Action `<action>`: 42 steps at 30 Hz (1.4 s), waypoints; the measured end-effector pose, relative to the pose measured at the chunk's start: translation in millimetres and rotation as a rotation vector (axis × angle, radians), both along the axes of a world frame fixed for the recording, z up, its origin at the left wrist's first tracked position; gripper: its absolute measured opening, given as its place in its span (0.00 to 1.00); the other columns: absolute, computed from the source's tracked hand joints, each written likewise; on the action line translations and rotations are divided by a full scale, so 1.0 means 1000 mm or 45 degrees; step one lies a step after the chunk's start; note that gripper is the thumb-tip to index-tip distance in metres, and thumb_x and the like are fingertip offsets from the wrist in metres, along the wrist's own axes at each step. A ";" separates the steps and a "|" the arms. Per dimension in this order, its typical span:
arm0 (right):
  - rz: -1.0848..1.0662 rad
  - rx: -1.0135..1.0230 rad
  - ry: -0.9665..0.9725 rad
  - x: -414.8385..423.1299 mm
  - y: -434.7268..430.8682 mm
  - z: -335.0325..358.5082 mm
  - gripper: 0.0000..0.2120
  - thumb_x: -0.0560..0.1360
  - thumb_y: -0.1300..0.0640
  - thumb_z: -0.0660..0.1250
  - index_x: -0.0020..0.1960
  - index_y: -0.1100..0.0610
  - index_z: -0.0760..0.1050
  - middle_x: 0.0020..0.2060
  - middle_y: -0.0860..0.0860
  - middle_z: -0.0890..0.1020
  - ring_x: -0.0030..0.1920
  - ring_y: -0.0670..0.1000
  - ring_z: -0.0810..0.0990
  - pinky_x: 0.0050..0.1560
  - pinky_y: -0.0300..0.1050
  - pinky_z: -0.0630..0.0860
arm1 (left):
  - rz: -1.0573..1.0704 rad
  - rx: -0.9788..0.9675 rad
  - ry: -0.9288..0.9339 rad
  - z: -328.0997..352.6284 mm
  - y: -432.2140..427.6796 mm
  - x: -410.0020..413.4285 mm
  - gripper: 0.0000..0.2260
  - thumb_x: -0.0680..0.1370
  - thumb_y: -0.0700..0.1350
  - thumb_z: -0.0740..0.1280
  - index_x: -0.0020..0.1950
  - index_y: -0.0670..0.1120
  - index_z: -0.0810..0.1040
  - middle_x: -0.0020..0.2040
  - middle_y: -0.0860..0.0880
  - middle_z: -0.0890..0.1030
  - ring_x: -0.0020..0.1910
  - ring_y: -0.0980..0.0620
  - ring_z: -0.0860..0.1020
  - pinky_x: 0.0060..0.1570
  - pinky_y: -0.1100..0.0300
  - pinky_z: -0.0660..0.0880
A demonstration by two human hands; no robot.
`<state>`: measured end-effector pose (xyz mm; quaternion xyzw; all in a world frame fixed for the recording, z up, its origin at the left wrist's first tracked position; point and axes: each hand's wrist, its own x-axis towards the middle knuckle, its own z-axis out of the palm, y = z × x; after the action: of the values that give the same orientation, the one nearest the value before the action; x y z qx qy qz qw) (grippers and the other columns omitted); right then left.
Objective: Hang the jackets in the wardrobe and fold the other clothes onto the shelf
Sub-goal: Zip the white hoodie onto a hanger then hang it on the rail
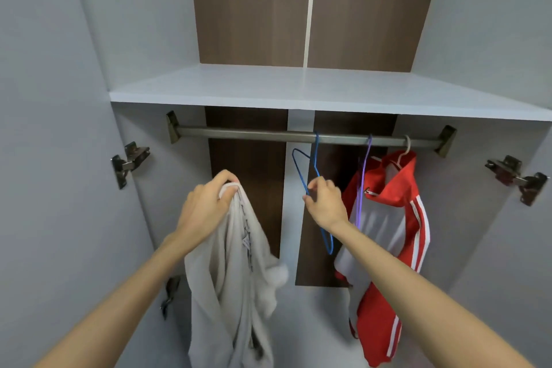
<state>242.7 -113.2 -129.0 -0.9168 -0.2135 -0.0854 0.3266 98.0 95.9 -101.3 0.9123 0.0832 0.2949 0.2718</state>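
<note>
My left hand [206,206] grips the top of a light grey zip jacket [233,284], which hangs down limp in front of the open wardrobe. My right hand [324,200] pinches a blue wire hanger [313,164] whose hook sits on the metal rail [254,133]. To the right an empty purple hanger [363,182] hangs on the same rail. Beyond it a red and white jacket [397,218] hangs on a white hanger [405,149].
A white shelf [298,86] spans the wardrobe just above the rail. Both doors stand open, with hinges at the left [130,163] and at the right [516,178]. The back panel is dark brown wood.
</note>
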 end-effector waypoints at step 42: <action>-0.056 0.173 0.050 -0.069 -0.091 0.015 0.09 0.80 0.54 0.61 0.41 0.49 0.72 0.29 0.41 0.82 0.36 0.41 0.79 0.40 0.44 0.72 | -0.003 0.016 0.236 -0.040 -0.013 0.010 0.05 0.82 0.47 0.59 0.53 0.51 0.74 0.48 0.52 0.79 0.45 0.54 0.75 0.36 0.63 0.65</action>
<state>173.2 -204.2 -113.9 -0.8985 -0.1805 -0.0887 0.3901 107.6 82.6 -141.0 0.9374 0.1051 0.2092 0.2577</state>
